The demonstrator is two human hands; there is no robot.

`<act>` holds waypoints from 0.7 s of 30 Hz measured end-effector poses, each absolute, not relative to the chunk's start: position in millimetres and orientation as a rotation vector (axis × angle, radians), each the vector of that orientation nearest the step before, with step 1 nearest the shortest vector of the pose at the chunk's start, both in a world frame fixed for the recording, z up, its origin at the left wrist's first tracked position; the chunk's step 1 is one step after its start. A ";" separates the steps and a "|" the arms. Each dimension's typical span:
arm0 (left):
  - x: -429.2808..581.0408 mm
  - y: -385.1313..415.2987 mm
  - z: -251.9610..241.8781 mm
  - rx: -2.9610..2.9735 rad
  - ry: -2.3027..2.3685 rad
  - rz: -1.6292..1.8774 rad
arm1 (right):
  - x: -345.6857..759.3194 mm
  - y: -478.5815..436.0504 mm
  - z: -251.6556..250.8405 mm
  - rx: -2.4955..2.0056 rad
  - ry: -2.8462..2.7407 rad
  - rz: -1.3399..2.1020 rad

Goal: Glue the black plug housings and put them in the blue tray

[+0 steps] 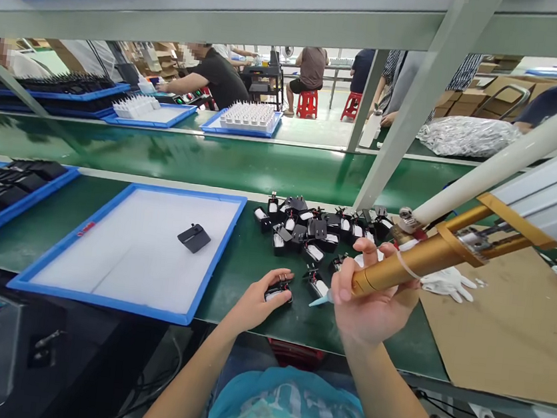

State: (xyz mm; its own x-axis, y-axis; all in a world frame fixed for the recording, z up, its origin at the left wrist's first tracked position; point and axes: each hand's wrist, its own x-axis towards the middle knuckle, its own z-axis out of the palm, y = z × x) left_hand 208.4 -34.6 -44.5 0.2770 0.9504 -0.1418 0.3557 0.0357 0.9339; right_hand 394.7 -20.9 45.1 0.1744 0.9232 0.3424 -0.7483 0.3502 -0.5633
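Near the front edge of the green bench, my left hand (258, 302) grips a small black housing (279, 292) with a white part inside. My right hand (372, 307) is wrapped round a gold-coloured glue dispenser (402, 267), whose pale blue nozzle (319, 301) points left and down. The nozzle tip is apart from the housing in my left hand. Close by the nozzle lies another black housing (317, 282) with a white part and thin wires. Behind both hands spreads a heap of similar black housings (301, 228).
To the left, a blue-rimmed white tray (132, 190) bears one black piece (195, 238). Another blue tray (17, 206) holds several black parts. A slanting post (410, 110) rises behind the heap. White gloves (448, 282) lie on cardboard (506, 329) at right. Other people sit beyond.
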 end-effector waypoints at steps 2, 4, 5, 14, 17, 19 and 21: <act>215.3 -30.3 -49.9 1.484 1.206 0.800 | 395.6 -20.7 45.3 -0.293 -0.716 1.210; 219.8 -28.4 -55.3 1.523 1.214 0.856 | 396.9 -20.8 45.6 -0.300 -0.726 1.218; 220.9 -28.4 -56.8 1.573 1.230 0.878 | 397.7 -21.0 45.7 -0.304 -0.731 1.221; 215.8 -46.9 -28.7 2.197 1.349 0.665 | 405.6 -22.0 42.9 -0.334 -0.745 1.225; 215.9 -51.2 -29.7 2.218 1.382 0.683 | 408.3 -22.6 41.3 -0.315 -0.738 1.228; 216.6 -52.3 -33.7 2.188 1.403 0.717 | 409.9 -23.0 40.1 -0.300 -0.737 1.239; 218.0 -52.6 -37.7 2.135 1.432 0.755 | 411.4 -23.2 39.0 -0.286 -0.741 1.253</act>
